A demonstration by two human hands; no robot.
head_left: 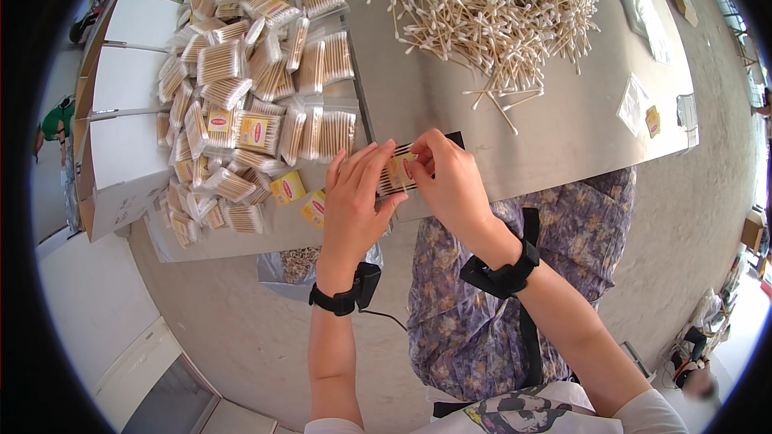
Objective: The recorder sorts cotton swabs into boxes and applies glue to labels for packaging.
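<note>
A grey counter (563, 124) spans the view, and below it a purple floral cloth (515, 273) covers the person's lap. At the left edge of the counter stands an open cardboard box (129, 80) with white inner flaps. A big pile of bagged cotton swabs (219, 63) spreads beside the box, and a heap of loose cotton swabs (498, 8) lies on the far middle part of the counter. Both hands meet at the near edge: the left hand (354, 197) has its fingers stretched and resting over the left end of a row of swabs, while the right hand (452, 181) has its fingers bent, thumb near forefinger, at the right end; I cannot tell whether they grip. A clear plastic bag (643, 20) lies far to the right. The row of swabs (397, 171) sits between the hands on a black piece (456, 140), with a yellow label on top. Two loose yellow cards (287, 187) lie just left of the left hand.
</note>
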